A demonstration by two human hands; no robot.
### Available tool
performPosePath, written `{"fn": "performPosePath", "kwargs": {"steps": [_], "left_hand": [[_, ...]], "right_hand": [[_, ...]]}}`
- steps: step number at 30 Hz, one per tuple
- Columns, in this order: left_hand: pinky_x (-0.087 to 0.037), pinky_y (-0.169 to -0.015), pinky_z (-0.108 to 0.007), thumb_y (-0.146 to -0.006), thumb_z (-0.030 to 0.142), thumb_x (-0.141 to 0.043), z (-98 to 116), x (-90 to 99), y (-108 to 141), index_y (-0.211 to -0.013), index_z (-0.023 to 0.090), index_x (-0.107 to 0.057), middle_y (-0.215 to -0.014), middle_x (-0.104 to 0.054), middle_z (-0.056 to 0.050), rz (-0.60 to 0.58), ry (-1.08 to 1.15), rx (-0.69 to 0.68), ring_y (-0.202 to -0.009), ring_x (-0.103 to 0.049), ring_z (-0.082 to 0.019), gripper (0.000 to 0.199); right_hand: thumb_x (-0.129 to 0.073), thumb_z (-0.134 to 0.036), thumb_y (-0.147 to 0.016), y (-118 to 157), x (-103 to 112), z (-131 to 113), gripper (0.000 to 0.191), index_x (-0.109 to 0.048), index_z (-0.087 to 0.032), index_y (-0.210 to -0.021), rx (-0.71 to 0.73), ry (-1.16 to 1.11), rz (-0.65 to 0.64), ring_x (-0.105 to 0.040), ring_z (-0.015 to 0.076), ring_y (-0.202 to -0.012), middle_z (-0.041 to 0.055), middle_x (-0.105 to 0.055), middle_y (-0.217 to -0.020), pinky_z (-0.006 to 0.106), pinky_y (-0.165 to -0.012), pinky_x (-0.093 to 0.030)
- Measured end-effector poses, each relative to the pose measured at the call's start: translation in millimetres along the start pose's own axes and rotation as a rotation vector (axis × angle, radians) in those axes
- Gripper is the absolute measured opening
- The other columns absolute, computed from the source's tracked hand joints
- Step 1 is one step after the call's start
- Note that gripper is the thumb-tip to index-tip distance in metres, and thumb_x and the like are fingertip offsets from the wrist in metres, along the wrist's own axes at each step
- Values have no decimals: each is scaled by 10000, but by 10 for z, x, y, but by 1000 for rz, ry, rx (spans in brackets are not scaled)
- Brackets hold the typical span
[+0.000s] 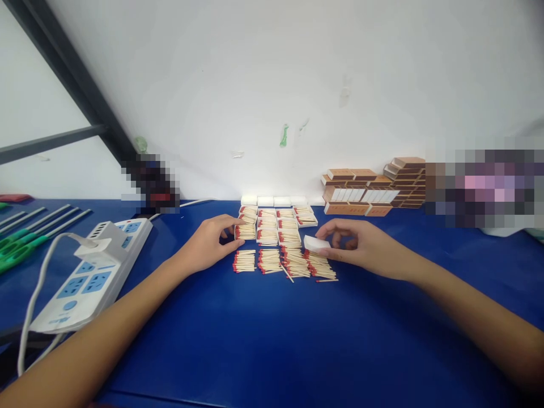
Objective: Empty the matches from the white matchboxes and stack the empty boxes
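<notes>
Red-tipped matches lie in small heaps [280, 262] on the blue table [272, 340], with several white trays filled with matches [276, 222] in rows behind them. My left hand [210, 245] rests at the left end of the rows, fingertips touching a filled tray [245, 231]. My right hand [361, 245] holds an empty white tray [317, 243] upside down just above the rightmost heap of matches. A row of empty white trays [274, 200] stands against the wall.
Brown matchbox sleeves [374, 187] are stacked at the back right by the wall. A white power strip [91, 272] with a plugged adapter and cable lies at the left, next to green-handled tools [25, 235]. A dark metal frame rises at the far left.
</notes>
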State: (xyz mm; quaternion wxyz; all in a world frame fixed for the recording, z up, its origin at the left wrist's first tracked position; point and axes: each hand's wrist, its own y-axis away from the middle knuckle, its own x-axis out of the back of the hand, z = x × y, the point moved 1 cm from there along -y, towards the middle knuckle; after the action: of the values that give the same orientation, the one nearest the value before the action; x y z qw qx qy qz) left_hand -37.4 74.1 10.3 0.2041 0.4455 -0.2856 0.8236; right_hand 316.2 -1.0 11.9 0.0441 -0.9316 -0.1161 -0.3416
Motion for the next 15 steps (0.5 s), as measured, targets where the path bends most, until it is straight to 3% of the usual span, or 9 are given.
{"fn": "performPosePath", "kwargs": {"steps": [15], "left_hand": [[-571,-769,-341,-937,331,-727,28,30,-9,-1243,235,-710,-1168,-714,-62,3,64,-15,-822,-649,-165,321]], "right_hand": [[-765,-717,-811,-44,54,46,576,-726,-217,-1095,-40,-5,78,-667,210,-756,55,-739,-844,331,-668,-480]]}}
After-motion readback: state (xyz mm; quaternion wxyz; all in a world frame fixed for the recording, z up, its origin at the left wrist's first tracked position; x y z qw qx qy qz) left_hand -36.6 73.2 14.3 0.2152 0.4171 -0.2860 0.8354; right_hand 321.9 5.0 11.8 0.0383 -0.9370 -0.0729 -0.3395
